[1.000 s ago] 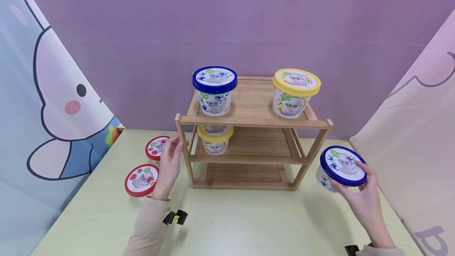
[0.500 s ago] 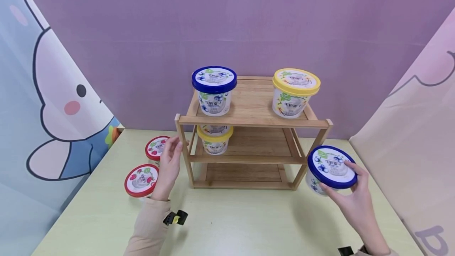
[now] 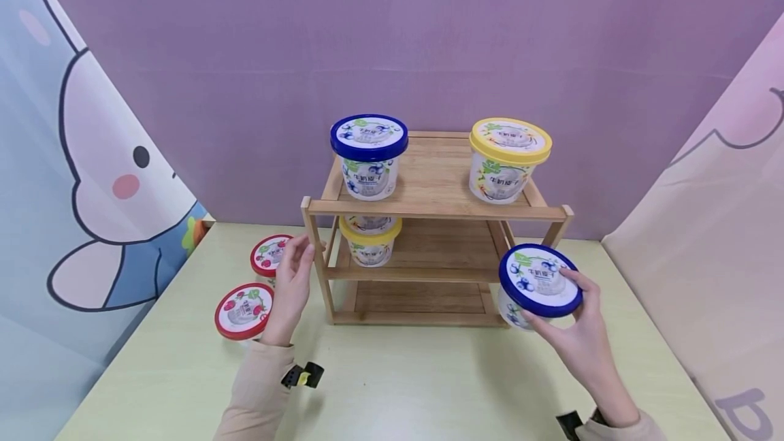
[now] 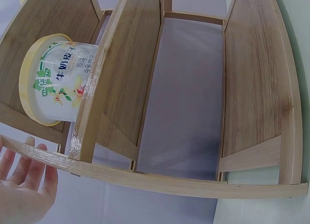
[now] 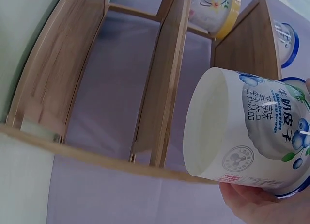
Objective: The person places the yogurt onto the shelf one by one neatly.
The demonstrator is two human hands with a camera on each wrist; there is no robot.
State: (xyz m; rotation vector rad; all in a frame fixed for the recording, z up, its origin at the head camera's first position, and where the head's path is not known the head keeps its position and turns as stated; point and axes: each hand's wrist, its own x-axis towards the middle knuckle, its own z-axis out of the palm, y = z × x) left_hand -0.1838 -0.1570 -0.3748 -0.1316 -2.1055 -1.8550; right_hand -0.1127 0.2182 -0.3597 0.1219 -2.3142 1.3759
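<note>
My right hand (image 3: 582,339) holds a white tub with a blue lid (image 3: 540,281) and blueberry print, thumb at the near side and fingers on the far rim. The tub is in front of the right post of a three-tier wooden rack (image 3: 429,208); the right wrist view shows its bare base tilted toward the rack. At the rack's left post, my left hand (image 3: 289,298) grips the wood, with fingertips (image 4: 36,168) behind the post in the left wrist view. A blue-lidded tub (image 3: 369,158) and a yellow-lidded tub (image 3: 510,162) stand on the top tier.
A yellow-lidded tub (image 3: 370,243) stands at the left of the middle tier, partly hidden by the top rail. Two red-lidded tubs (image 3: 243,310) stand on the pale green table (image 3: 392,386), left of the rack. Printed curtains and a purple backdrop (image 3: 429,39) surround it.
My right hand has carried the blue-lidded tub leftward, from beside the rack to in front of its right post. My left hand stays at the left post.
</note>
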